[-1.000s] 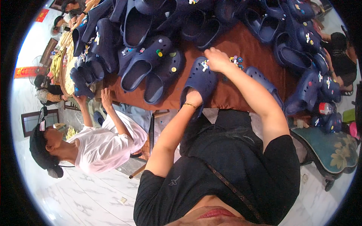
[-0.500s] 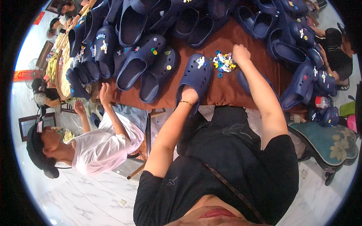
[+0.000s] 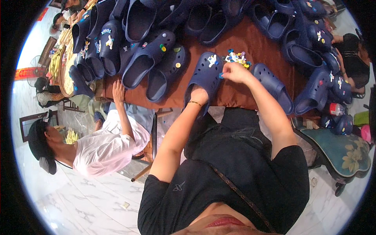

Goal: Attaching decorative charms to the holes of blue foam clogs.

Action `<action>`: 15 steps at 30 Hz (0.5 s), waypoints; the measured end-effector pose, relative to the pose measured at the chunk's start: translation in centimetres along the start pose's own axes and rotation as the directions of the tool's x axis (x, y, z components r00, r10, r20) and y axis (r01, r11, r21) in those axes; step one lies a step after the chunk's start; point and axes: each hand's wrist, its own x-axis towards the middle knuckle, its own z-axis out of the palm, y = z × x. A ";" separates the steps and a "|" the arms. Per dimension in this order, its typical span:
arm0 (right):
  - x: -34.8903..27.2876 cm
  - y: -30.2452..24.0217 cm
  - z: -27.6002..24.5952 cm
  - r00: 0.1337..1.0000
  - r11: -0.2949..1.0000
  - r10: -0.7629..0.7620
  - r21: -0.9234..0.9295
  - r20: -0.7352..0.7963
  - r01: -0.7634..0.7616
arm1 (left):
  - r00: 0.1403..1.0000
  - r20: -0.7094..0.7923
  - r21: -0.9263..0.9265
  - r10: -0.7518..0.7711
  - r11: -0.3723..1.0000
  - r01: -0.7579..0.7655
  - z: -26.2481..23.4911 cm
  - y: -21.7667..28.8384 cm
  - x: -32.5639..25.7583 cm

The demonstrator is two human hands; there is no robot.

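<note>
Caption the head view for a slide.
Left hand inside a navy clog, right hand pinching a blue shoe charm at its edge, over brown cloth.

- Our left hand (image 3: 199, 95) sits inside the opening of the navy clog (image 3: 203, 72), fingers hidden.
- Our left forearm (image 3: 178, 133), bare, slants up to the clog from its near side.
- Our right hand (image 3: 236, 73) is just right of the clog, fingertips pinched together at its edge.
- Our right arm (image 3: 270, 107) bends at the elbow, its forearm angling in toward the clog.
</note>
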 end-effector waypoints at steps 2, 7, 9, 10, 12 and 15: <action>-0.2 -0.3 1.3 1.000 0.999 -0.005 0.040 0.020 0.004 | 1.000 0.015 0.007 0.007 1.000 -0.007 0.2 0.0 0.2; -0.2 -0.9 2.4 0.997 0.994 0.082 0.077 -0.003 -0.081 | 0.998 0.060 0.020 0.019 1.000 -0.020 0.7 -0.5 0.5; -0.1 -1.4 2.6 0.990 0.994 0.107 0.027 -0.089 -0.105 | 0.997 0.078 0.026 0.028 0.999 -0.030 1.0 -0.6 0.6; 0.0 -1.6 2.5 0.990 0.994 0.109 0.027 -0.088 -0.107 | 0.996 0.087 0.029 0.033 0.999 -0.035 1.1 -0.7 0.7; 0.4 -2.1 2.2 0.987 0.986 0.149 -0.071 -0.058 -0.153 | 0.994 0.104 0.036 0.043 0.998 -0.047 1.1 -0.9 0.8; 1.4 -3.6 2.2 0.980 0.946 0.188 -0.256 -0.068 -0.199 | 0.990 0.128 0.046 0.060 0.997 -0.066 1.3 -0.7 1.4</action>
